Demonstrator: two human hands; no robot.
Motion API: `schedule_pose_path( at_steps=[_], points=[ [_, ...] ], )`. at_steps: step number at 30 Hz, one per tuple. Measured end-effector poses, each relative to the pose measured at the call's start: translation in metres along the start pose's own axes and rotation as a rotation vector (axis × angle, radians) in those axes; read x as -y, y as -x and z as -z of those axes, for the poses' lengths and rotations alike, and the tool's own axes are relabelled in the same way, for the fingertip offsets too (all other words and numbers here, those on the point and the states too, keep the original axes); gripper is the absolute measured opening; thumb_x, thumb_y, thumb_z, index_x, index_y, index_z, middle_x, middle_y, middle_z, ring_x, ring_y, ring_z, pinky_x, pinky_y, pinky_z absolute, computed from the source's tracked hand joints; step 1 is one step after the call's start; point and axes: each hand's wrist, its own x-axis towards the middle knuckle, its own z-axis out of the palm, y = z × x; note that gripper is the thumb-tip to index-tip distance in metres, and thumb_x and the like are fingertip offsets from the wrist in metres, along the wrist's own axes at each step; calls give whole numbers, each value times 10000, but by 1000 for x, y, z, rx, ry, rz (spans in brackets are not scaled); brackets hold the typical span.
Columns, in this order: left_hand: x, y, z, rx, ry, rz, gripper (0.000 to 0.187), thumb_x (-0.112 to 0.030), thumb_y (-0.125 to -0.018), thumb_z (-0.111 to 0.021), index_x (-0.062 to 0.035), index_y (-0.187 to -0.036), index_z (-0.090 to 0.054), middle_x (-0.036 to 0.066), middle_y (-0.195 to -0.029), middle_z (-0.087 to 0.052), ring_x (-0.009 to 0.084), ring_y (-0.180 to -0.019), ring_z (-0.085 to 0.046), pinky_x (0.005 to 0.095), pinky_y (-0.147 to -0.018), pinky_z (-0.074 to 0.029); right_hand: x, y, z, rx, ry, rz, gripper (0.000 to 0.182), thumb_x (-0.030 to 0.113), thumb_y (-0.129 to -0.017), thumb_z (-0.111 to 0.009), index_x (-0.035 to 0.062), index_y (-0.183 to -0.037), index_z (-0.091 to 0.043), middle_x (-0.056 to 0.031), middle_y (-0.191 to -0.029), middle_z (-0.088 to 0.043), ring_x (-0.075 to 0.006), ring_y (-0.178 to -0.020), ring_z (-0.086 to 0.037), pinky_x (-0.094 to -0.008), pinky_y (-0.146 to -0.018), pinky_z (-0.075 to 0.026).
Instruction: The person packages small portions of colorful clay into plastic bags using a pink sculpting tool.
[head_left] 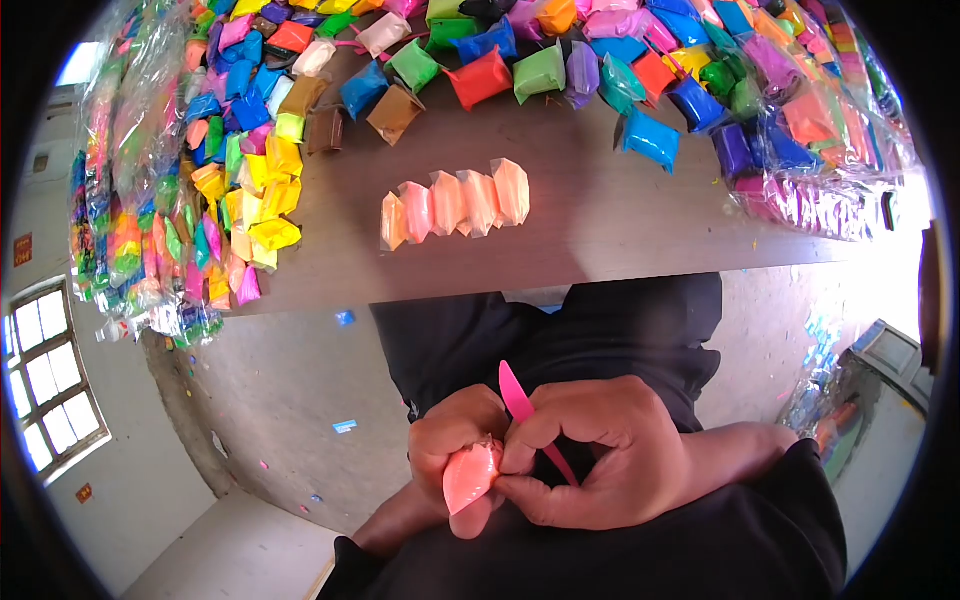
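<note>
In front of my lap, my left hand [440, 437] is closed around a small coral-coloured clay packet [469, 480], one pointed end of it facing me. My right hand [615, 460] is closed, with a pink plastic clay knife [513, 388] running through it, blade up and to the left. The thumb and forefinger of that hand also pinch the packet's right edge, touching my left fingers. On the table [600, 220] beyond, several similar packets in clear wrappers [450, 205] lie side by side in a slightly slanting row.
Loose packets of many colours [480, 78] spread along the table's far side, with yellow packets [275, 195] at the left. Clear bags full of packets [140, 180] stand at the left edge; another bag [810, 190] lies at the right. Scraps [345, 426] litter the floor.
</note>
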Motion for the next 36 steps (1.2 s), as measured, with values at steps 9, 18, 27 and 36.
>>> schedule_pose_path(
  at_steps=[9,18,27,36],
  points=[
    [13,4,10,47,-88,-141,456,-405,-841,-788,-57,-716,-520,100,-693,-596,250,-568,-529,357,-553,-401,1,-2,2,-20,-6,-24,164,23,-759,-833,51,-853,-701,-48,-782,-703,-186,-658,-680,-273,-602,-511],
    [15,2,10,105,-167,-202,433,-390,-834,-768,-55,-722,-518,101,-726,-591,276,-598,-524,375,-556,-399,-2,-3,-3,-66,85,65,172,3,-695,-792,80,-795,-674,-41,-700,-654,-195,-589,-636,-284,-524,-479],
    [9,7,10,71,-156,-62,382,-323,-846,-762,-52,-748,-511,109,-729,-603,258,-591,-534,357,-540,-390,2,-3,-3,-68,75,110,181,-30,-719,-759,47,-825,-634,-61,-722,-600,-211,-596,-605,-307,-538,-480],
    [1,3,-4,-72,18,49,415,-384,-827,-712,-26,-797,-505,89,-701,-582,165,-588,-513,296,-532,-371,3,-5,-3,-74,101,129,186,-26,-712,-767,53,-808,-629,-66,-718,-606,-223,-602,-611,-312,-542,-489]
  ],
)
